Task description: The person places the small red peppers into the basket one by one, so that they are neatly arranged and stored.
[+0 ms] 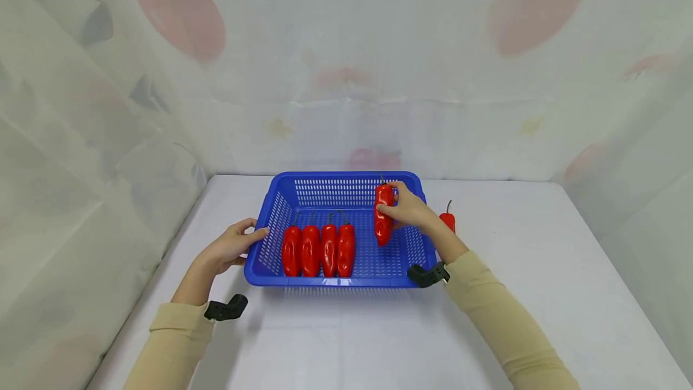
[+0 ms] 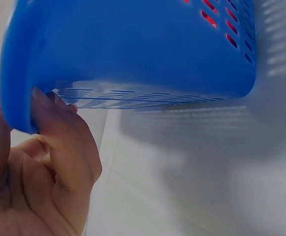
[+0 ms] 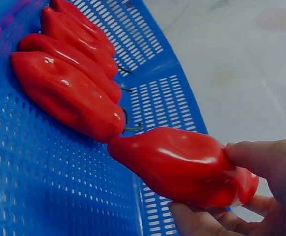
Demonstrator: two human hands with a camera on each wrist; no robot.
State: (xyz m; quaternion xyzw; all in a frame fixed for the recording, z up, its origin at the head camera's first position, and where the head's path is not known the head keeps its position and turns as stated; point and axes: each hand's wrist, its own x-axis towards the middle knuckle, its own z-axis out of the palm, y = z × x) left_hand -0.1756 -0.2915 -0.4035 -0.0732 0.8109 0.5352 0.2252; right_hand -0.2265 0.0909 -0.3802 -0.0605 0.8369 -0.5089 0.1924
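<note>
A blue plastic basket [image 1: 346,282] stands on the white table. Several red peppers [image 1: 328,251] lie side by side in its left half, stems toward the back. My right hand [image 1: 408,206] grips another red pepper [image 1: 383,215] by its stem end, thumb on one side and fingers on the other, over the basket's right half. In the right wrist view this held pepper [image 3: 177,167] points its narrow tip toward the row. With thumb above and fingers curled beneath, my left hand [image 1: 233,245] pinches the basket's left rim [image 2: 17,73].
One more red pepper [image 1: 447,220] lies on the table right of the basket, partly hidden behind my right forearm. The white table [image 1: 520,245] reaches back to a pale patterned curtain [image 1: 346,65], which also hangs along both sides.
</note>
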